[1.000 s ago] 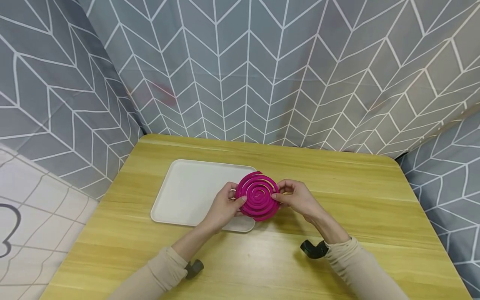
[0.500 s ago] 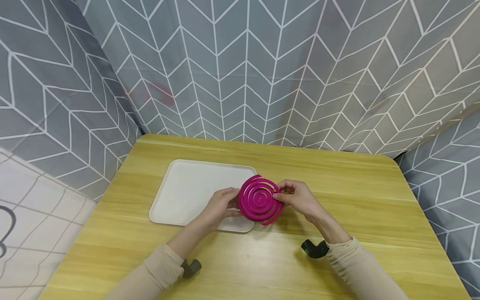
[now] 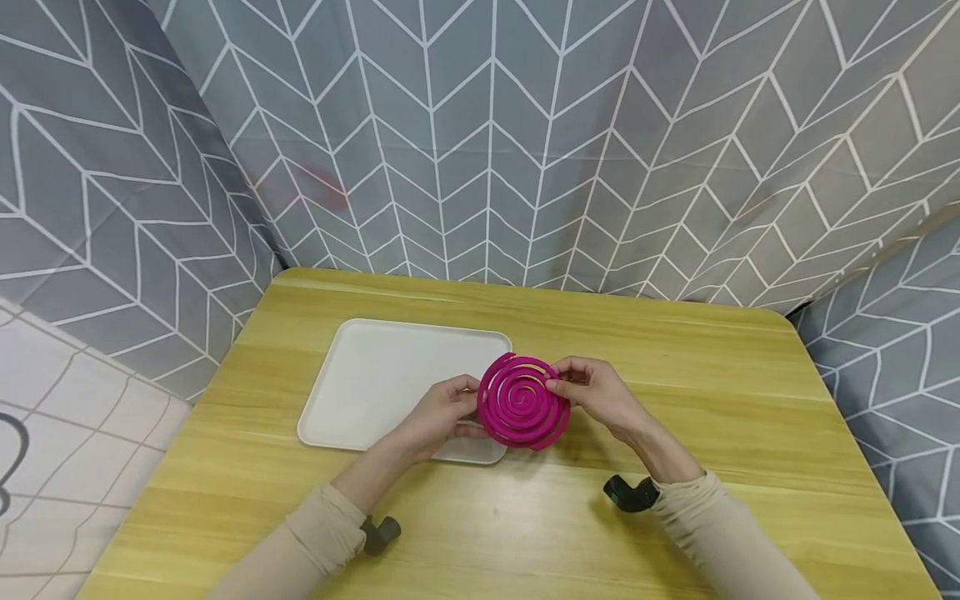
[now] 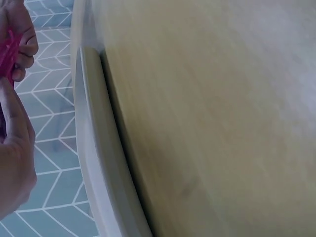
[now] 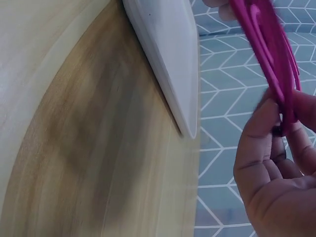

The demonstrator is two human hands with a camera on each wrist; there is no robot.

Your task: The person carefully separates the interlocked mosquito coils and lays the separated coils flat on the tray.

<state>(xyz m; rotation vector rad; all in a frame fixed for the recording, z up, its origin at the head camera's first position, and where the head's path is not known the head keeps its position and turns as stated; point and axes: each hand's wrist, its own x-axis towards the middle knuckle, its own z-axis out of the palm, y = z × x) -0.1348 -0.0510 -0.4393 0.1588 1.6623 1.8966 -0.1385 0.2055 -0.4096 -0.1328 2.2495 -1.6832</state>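
Observation:
A magenta mosquito coil (image 3: pixel 522 402), a flat spiral with gaps between its rings, is held up over the right end of a white tray (image 3: pixel 390 383). My right hand (image 3: pixel 596 392) pinches its right rim between thumb and fingers. At the left rim, my left hand (image 3: pixel 442 414) holds the coil by its fingertips. Seen edge-on in the right wrist view, the coil (image 5: pixel 269 54) has rings that stand slightly apart, with my right hand (image 5: pixel 276 173) gripping its lower end. The left wrist view catches only part of the coil (image 4: pixel 7 57), beside my left hand (image 4: pixel 15 153).
The tray lies on a wood-grain table (image 3: pixel 712 375), left of its middle. A grey patterned curtain (image 3: pixel 480 150) hangs behind the table and at both sides. Black curved pieces (image 3: pixel 630 494) stick out at both sleeve cuffs.
The coil has shifted slightly right and toward me, its upper outer end turning a little left. My left thumb has left the coil's front face, and that hand has moved to the rim.

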